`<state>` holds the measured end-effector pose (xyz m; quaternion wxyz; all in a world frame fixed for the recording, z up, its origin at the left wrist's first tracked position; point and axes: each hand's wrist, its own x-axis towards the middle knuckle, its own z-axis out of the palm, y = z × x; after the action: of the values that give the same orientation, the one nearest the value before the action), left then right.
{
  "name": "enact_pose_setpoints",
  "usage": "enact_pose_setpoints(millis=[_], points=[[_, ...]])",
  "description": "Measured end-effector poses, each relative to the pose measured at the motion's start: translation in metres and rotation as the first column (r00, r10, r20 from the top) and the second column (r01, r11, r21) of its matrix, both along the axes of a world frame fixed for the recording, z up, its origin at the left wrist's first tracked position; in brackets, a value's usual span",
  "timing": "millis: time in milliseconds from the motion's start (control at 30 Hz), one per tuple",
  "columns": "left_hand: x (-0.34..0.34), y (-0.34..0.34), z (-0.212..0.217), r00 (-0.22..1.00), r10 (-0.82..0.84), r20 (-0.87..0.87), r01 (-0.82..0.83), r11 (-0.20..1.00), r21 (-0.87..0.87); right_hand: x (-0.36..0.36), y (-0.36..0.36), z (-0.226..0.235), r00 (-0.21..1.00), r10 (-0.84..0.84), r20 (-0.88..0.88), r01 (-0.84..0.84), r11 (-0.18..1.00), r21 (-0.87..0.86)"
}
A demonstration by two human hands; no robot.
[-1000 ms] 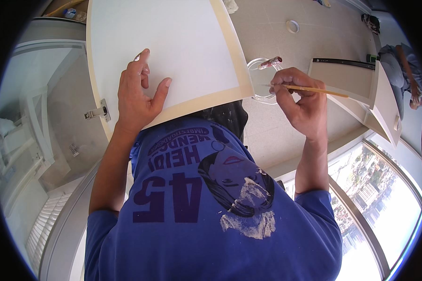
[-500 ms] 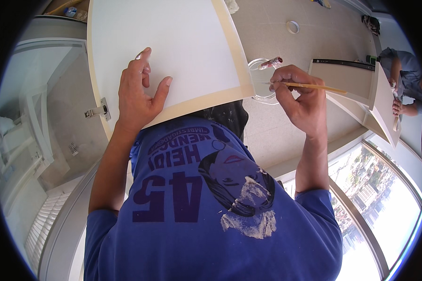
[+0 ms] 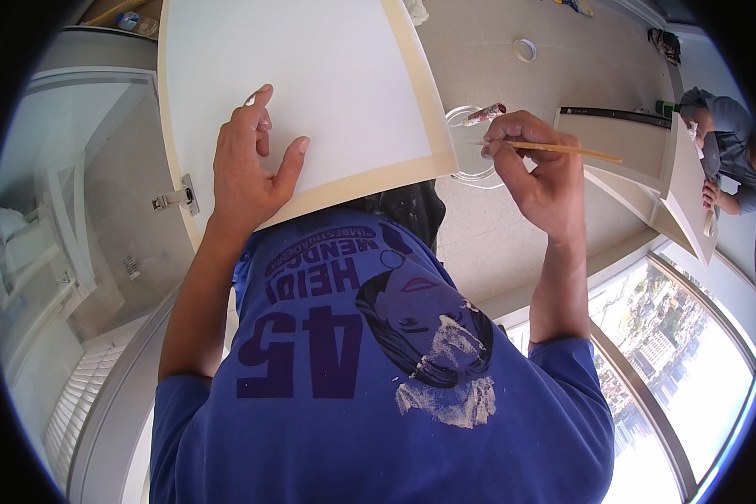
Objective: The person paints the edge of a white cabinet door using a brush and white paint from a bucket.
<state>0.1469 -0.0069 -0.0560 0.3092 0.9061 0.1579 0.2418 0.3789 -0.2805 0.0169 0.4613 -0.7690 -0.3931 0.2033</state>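
Note:
A white cabinet door (image 3: 311,92) lies in front of me, its right and near edges bordered with cream masking tape (image 3: 353,181). Over its near left part is my left hand (image 3: 252,168), fingers apart and holding nothing; white smears mark the fingertips. Pinched in my right hand (image 3: 538,172) is a thin paintbrush (image 3: 580,152) with a yellow wooden handle. Its pale tip points left, close to the door's right edge. A metal hinge (image 3: 175,199) is fixed at the door's left edge.
Beyond my right hand a clear round container (image 3: 470,160) sits on the floor, a paint-stained roller or brush handle (image 3: 484,115) across it. A tape roll (image 3: 525,50) lies farther off. At right, another person (image 3: 727,139) works at a white cabinet (image 3: 626,151). Windows (image 3: 672,353) stand at lower right.
My hands and the paintbrush stay almost in place. At the right, the other person's upper hand has shifted up and left along the panel.

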Motion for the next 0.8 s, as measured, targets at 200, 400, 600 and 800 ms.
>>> enact_pose_setpoints(millis=[200,400,600,800], points=[[0.000,0.001,0.001,1.000,-0.016,-0.007,0.016,1.000,0.014,0.001,-0.004,0.006,0.999,0.017,-0.033,-0.017,1.000,0.002],[0.000,0.000,0.000,1.000,-0.010,0.012,0.010,1.000,-0.004,-0.002,0.005,0.001,0.999,-0.049,0.000,0.049,0.998,0.036],[-0.001,0.001,-0.001,1.000,-0.007,0.018,0.007,1.000,0.006,-0.004,-0.004,0.010,0.999,0.010,-0.052,-0.014,0.998,-0.066],[0.000,0.001,-0.001,1.000,-0.007,0.014,0.007,1.000,-0.005,-0.011,-0.011,0.014,0.997,-0.002,-0.079,-0.003,0.998,-0.070]])
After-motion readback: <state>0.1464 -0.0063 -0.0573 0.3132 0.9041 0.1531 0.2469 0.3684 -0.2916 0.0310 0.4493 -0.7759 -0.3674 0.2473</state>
